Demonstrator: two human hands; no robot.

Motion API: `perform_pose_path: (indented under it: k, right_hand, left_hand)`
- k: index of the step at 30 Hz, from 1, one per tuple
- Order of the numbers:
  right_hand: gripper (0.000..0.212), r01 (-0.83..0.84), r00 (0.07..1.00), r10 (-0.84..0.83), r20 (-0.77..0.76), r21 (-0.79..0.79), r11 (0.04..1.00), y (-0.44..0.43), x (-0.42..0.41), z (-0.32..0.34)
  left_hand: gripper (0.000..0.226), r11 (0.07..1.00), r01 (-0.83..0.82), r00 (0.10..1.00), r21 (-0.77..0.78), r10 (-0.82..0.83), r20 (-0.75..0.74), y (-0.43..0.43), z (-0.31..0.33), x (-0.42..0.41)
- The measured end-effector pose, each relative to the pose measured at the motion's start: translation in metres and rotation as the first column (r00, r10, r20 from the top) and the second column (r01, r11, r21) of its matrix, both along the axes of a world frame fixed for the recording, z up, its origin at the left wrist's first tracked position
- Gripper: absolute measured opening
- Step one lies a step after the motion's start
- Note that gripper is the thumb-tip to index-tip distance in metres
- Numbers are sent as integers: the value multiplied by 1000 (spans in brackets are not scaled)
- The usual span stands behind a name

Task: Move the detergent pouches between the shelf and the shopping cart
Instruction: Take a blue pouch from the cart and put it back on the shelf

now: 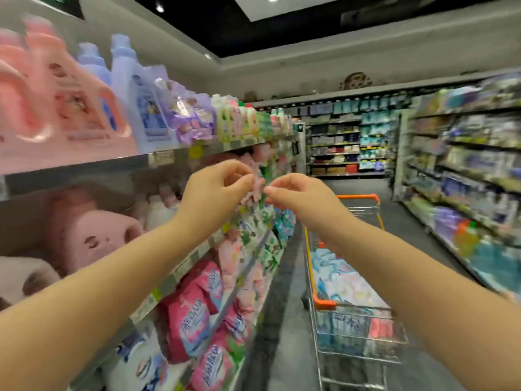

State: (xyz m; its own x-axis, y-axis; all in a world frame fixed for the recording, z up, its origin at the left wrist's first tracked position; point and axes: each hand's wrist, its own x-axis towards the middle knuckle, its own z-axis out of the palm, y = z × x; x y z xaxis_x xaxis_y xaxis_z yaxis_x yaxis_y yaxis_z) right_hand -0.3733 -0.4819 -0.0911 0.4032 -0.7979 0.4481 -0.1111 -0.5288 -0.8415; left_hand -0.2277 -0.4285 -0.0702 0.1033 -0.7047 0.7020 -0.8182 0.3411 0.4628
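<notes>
The step in hand looks like a handover at the shelf [84, 167]: both hands meet at the centre of the frame on the top of a pink pouch [257, 183] that stands in the middle row. The left hand [217, 187] has its fingers curled and seems to pinch the pouch's upper edge from the left. The right hand [298, 196] closes thumb and forefinger narrowly on it from the right, though blur makes the contact hard to confirm. Whether the pouch is being lifted off or set in place cannot be told. If it is coming off, the next move calls for a firm two-handed lift clear of its neighbours, then a swing to the cart [358, 196] at centre right, where pale blue pouches [344, 280] lie. The pouch looks soft and crinkled, pink with a floral print, likely floppy when carried by its top alone.
</notes>
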Motion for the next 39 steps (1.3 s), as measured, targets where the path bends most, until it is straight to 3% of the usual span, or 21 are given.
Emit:
perform_pose_path:
  k: [3,8,11,14,19,24,27,29,32,36,37,39]
  right_hand:
    - [10,162,987,-162,-19,-16,987,-58,-41,-30]
    - [18,400,916,-399,-27,96,912,-147,-97,-86]
    - [17,505,858,-513,-19,210,837,-194,-129,-124]
    - [12,583,802,-595,-56,295,757,-243,-156,-166]
    - [15,611,776,-613,-150,419,672,-342,-178,-246]
    - [7,532,845,-399,-355,488,692,-451,-184,-336]
    - [28,503,840,-232,-490,543,672,-496,-185,-382]
    - [36,454,848,-108,-520,605,654,-510,-183,-407]
    - [47,353,859,91,-504,711,609,-514,-176,-439]
    - [67,205,671,413,-616,689,695,-510,-172,-479]
    - [69,177,607,487,-629,703,689,-507,-172,-486]
    - [66,195,449,578,-682,706,681,-501,-170,-495]
  left_hand:
    - [14,986,167,982,15,-165,-91,-80,-31,-32]
    - [10,912,391,908,126,-360,-216,-210,-95,-76]
    - [15,892,413,887,182,-348,-304,-278,-133,-94]
    - [5,885,412,868,219,-307,-390,-341,-171,-106]
    - [11,880,307,897,362,-139,-420,-439,-254,-125]
    - [20,804,225,918,551,14,-395,-521,-344,-138]
    - [27,707,255,901,659,73,-427,-552,-388,-145]
    - [35,611,284,921,739,41,-388,-563,-416,-148]
    - [52,400,323,945,858,-184,-270,-573,-453,-151]
    - [65,-25,256,832,966,-504,-233,-583,-484,-153]
    - [68,-92,190,805,978,-556,-208,-585,-489,-152]
    - [68,-110,15,734,994,-674,-86,-587,-500,-149]
